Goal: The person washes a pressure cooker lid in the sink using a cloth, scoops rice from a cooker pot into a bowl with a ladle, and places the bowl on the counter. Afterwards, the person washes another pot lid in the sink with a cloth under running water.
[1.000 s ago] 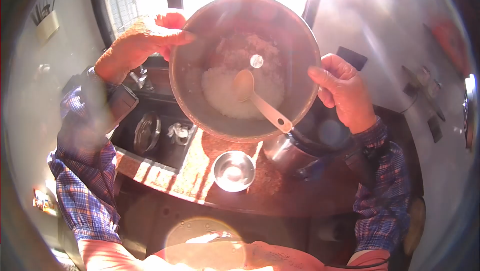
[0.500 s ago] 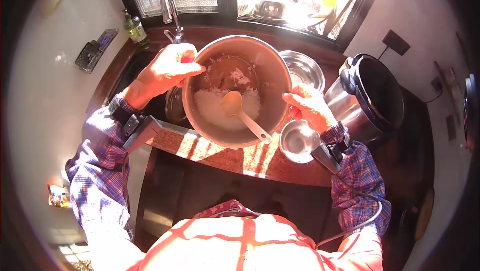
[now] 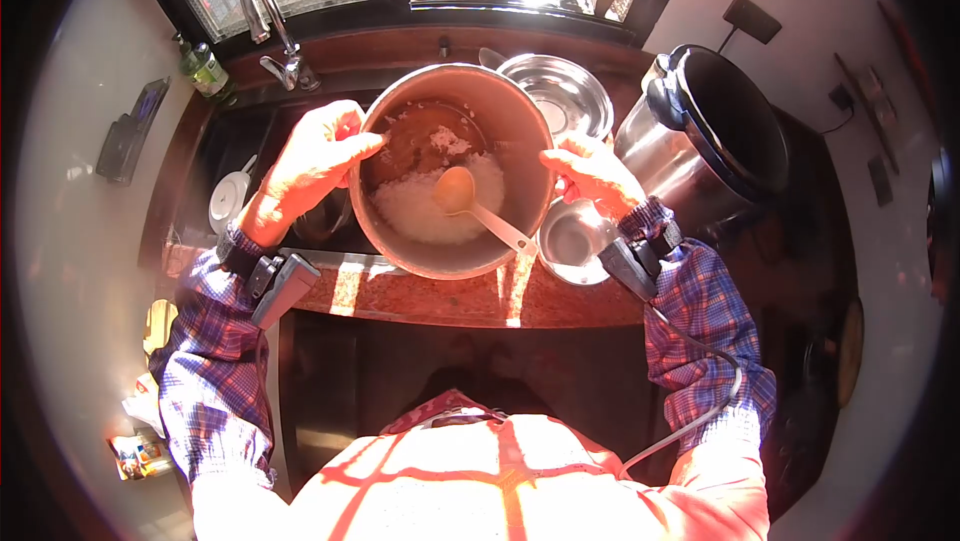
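Note:
A round metal pot (image 3: 525,121) is held up above the counter edge, its mouth tilted toward me. White rice (image 3: 415,209) lies in its lower part, and some grains stick to the bottom. A pale spoon (image 3: 456,191) rests inside, its handle reaching over the lower right rim. My left hand (image 3: 320,156) pinches the pot's rim at the left, thumb on the edge. On the right side, my right hand (image 3: 592,173) grips the rim with the thumb on top. The fingers behind the pot are partly hidden.
Behind the pot are a steel bowl (image 3: 572,91) and a faucet (image 3: 262,6). A smaller bowl (image 3: 575,241) sits beneath my right hand. A tall steel container (image 3: 665,146) stands at right; a green bottle (image 3: 208,73) stands at back left. The counter edge (image 3: 430,303) runs below.
The view has shifted, so more of the sink area and a white lid-like object at left show. Both hands still hold the pot, with the rice and spoon inside much as before.

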Available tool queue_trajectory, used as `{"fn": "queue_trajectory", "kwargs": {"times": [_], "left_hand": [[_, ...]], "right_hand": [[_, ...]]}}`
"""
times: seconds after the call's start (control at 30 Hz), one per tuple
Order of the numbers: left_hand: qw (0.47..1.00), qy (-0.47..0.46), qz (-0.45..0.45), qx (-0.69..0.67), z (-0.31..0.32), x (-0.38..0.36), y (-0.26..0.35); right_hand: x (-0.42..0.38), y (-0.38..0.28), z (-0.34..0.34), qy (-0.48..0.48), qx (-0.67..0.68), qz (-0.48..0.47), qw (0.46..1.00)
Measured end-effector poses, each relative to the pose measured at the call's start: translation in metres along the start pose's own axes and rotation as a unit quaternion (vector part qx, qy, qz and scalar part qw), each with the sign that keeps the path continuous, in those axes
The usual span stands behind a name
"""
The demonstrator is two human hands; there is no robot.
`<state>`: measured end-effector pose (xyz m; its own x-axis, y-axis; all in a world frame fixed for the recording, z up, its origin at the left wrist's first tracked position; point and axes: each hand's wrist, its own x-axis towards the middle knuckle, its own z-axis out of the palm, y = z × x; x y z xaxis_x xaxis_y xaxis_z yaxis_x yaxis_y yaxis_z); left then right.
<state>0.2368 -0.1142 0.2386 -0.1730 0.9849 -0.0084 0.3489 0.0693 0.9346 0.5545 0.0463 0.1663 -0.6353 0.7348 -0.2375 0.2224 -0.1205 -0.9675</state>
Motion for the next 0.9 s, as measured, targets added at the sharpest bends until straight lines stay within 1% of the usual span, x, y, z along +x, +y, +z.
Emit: {"fn": "queue_trajectory", "kwargs": {"times": [0.07, 0.13, 0.17, 0.2, 0.23, 0.27, 0.3, 0.33, 0.37, 0.4, 0.43, 0.47, 0.5, 0.53, 0.57, 0.6, 0.67, 0.7, 0.73, 0.77, 0.8, 0.87, 0.9], "left_hand": [[1.0, 0.0, 0.001, 0.007, 0.006, 0.001, 0.007], [1.0, 0.007, 0.003, 0.015, 0.015, 0.0, 0.013], [1.0, 0.004, -0.003, 0.005, 0.019, 0.0, 0.016], [1.0, 0.004, -0.004, 0.006, 0.023, -0.002, 0.019], [1.0, 0.018, -0.003, 0.025, 0.027, -0.004, 0.022], [0.998, 0.033, -0.004, 0.044, 0.03, -0.006, 0.024], [0.998, 0.036, -0.005, 0.045, 0.033, -0.007, 0.022], [0.995, 0.059, 0.016, 0.073, 0.035, -0.008, 0.017], [0.991, 0.082, 0.036, 0.101, 0.039, -0.009, 0.014], [0.99, 0.085, 0.035, 0.103, 0.042, -0.011, 0.012], [0.984, 0.105, 0.066, 0.128, 0.046, -0.013, 0.01], [0.975, 0.124, 0.098, 0.154, 0.05, -0.016, 0.013], [0.963, 0.138, 0.106, 0.205, 0.055, -0.021, 0.021], [0.962, 0.141, 0.105, 0.207, 0.058, -0.024, 0.023], [0.963, 0.144, 0.1, 0.204, 0.06, -0.026, 0.025], [0.964, 0.147, 0.095, 0.201, 0.062, -0.028, 0.027], [0.958, 0.144, 0.108, 0.224, 0.065, -0.03, 0.03], [0.958, 0.153, 0.1, 0.223, 0.068, -0.032, 0.031], [0.957, 0.16, 0.091, 0.222, 0.07, -0.033, 0.032], [0.955, 0.166, 0.105, 0.222, 0.071, -0.033, 0.032], [0.955, 0.166, 0.106, 0.222, 0.071, -0.034, 0.033], [0.955, 0.16, 0.096, 0.23, 0.071, -0.035, 0.035], [0.956, 0.157, 0.096, 0.23, 0.07, -0.035, 0.033]], "right_hand": [[0.001, 0.009, -0.005, 0.011, 0.014, 0.014, 1.0], [0.002, 0.02, -0.013, 0.003, 0.056, 0.013, 0.998], [-0.004, 0.024, -0.017, 0.007, 0.111, -0.031, 0.993], [-0.01, 0.026, -0.001, 0.158, -0.038, -0.201, 0.966], [-0.023, 0.024, 0.002, 0.175, -0.155, -0.254, 0.938], [-0.041, 0.012, 0.01, 0.188, -0.269, -0.303, 0.895], [-0.053, 0.019, 0.018, 0.167, -0.371, -0.37, 0.835], [-0.064, 0.027, 0.028, 0.143, -0.465, -0.431, 0.76], [-0.075, 0.034, 0.039, 0.136, -0.495, -0.384, 0.767], [-0.081, 0.039, 0.047, 0.129, -0.524, -0.335, 0.772], [-0.075, 0.054, 0.047, 0.148, -0.525, -0.374, 0.75], [-0.074, 0.054, 0.046, 0.148, -0.523, -0.377, 0.75], [-0.073, 0.053, 0.045, 0.14, -0.469, -0.355, 0.797], [-0.072, 0.052, 0.044, 0.13, -0.412, -0.33, 0.839], [-0.075, 0.04, 0.039, 0.078, -0.393, -0.246, 0.883], [-0.078, 0.037, 0.039, 0.078, -0.392, -0.247, 0.883], [-0.081, 0.031, 0.038, 0.112, -0.441, -0.333, 0.826], [-0.077, 0.03, 0.036, 0.112, -0.443, -0.336, 0.824], [-0.07, 0.032, 0.034, 0.136, -0.43, -0.354, 0.819], [-0.063, 0.034, 0.033, 0.161, -0.416, -0.371, 0.815], [-0.057, 0.033, 0.031, 0.154, -0.423, -0.357, 0.819], [-0.044, 0.034, 0.034, 0.159, -0.416, -0.405, 0.799], [-0.043, 0.031, 0.035, 0.16, -0.46, -0.394, 0.78]]}}
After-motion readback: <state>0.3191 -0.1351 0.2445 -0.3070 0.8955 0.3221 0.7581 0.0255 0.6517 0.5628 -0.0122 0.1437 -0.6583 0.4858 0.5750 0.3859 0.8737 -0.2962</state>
